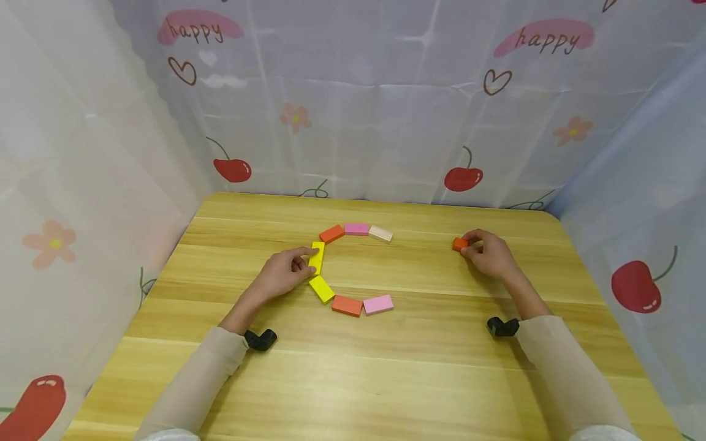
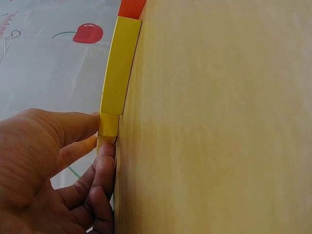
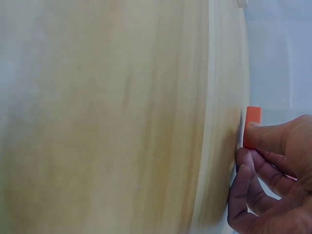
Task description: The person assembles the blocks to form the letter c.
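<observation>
My left hand (image 1: 282, 274) pinches a yellow block (image 1: 318, 251) lying on the table, thumb near one end and a fingertip near the other. A second yellow block (image 2: 119, 68) meets the near end of it. Over at the right, my right hand (image 1: 489, 252) pinches an orange block (image 1: 459, 244) between thumb and fingers, close over the tabletop; the thumb covers part of that block (image 3: 252, 117) in the right wrist view.
An arc of flat blocks curves round, opening rightward: orange (image 1: 332, 233), pink (image 1: 356, 229) and pale wood (image 1: 381, 233) at the back, red-orange (image 1: 347, 305) and pink (image 1: 378, 304) at the front. A printed curtain (image 1: 375, 141) surrounds the wooden table (image 1: 353, 380).
</observation>
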A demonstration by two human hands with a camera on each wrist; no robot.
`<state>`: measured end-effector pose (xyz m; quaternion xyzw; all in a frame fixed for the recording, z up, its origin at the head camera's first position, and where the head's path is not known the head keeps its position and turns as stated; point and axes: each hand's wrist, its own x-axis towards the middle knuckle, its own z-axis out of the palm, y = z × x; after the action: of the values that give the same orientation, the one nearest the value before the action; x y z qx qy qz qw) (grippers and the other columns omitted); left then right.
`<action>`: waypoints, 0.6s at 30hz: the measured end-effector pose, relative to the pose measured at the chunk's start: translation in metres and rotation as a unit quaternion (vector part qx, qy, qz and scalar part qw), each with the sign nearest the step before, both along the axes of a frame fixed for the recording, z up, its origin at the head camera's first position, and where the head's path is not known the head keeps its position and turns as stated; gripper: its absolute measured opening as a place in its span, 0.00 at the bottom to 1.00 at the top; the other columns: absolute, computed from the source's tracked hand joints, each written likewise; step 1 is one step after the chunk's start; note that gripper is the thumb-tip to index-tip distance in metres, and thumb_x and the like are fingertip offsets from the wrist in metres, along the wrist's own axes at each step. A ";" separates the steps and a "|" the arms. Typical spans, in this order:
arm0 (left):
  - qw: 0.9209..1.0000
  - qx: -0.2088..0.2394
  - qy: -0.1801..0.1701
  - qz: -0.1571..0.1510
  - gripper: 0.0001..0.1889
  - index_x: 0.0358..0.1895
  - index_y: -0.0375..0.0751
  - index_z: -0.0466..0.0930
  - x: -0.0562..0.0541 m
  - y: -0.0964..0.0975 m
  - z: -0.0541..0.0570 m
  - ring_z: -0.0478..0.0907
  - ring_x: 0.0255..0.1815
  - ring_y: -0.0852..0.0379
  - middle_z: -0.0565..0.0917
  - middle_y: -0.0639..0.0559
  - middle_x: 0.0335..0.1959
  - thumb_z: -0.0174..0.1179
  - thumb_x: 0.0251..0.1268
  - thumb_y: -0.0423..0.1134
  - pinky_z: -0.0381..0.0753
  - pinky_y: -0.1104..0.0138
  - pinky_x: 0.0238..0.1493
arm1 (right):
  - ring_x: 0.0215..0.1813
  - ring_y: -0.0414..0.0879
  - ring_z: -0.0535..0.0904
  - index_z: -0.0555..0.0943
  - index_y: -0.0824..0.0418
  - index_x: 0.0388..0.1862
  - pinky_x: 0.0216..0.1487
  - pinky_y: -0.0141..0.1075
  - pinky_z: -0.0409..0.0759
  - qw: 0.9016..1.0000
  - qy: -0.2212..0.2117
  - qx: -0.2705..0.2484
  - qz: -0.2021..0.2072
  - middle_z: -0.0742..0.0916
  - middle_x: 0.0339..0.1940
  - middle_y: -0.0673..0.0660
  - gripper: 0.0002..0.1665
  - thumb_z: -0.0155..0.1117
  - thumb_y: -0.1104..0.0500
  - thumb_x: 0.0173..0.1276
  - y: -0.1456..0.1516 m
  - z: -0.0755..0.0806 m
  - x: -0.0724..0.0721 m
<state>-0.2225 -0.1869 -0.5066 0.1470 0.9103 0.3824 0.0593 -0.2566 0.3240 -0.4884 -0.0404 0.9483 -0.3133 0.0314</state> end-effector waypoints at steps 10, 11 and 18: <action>1.000 0.001 0.000 -0.003 0.24 0.72 0.49 0.82 0.001 0.000 0.002 0.77 0.30 0.56 0.87 0.51 0.37 0.68 0.76 0.43 0.73 0.68 0.31 | 0.57 0.67 0.86 0.79 0.69 0.66 0.57 0.55 0.85 1.000 0.013 -0.004 0.020 0.85 0.62 0.73 0.22 0.65 0.58 0.81 -0.008 0.002 0.012; 1.000 0.001 -0.001 -0.004 0.24 0.72 0.49 0.82 0.001 0.000 0.002 0.77 0.30 0.56 0.87 0.50 0.37 0.68 0.76 0.43 0.73 0.68 0.31 | 0.57 0.67 0.86 0.79 0.69 0.66 0.58 0.56 0.85 1.000 0.014 -0.004 0.024 0.85 0.62 0.73 0.22 0.66 0.58 0.81 -0.008 0.001 0.013; 1.000 0.003 0.005 -0.006 0.24 0.72 0.49 0.82 0.001 0.000 0.001 0.77 0.30 0.56 0.87 0.51 0.36 0.68 0.76 0.43 0.73 0.68 0.31 | 0.56 0.65 0.85 0.80 0.67 0.65 0.58 0.55 0.84 1.000 0.008 -0.006 0.026 0.85 0.63 0.71 0.21 0.67 0.58 0.80 -0.013 0.001 0.021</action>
<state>-0.2215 -0.1869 -0.5054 0.1544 0.9087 0.3836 0.0566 -0.2358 0.3105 -0.4874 -0.0676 0.9452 -0.3179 0.0317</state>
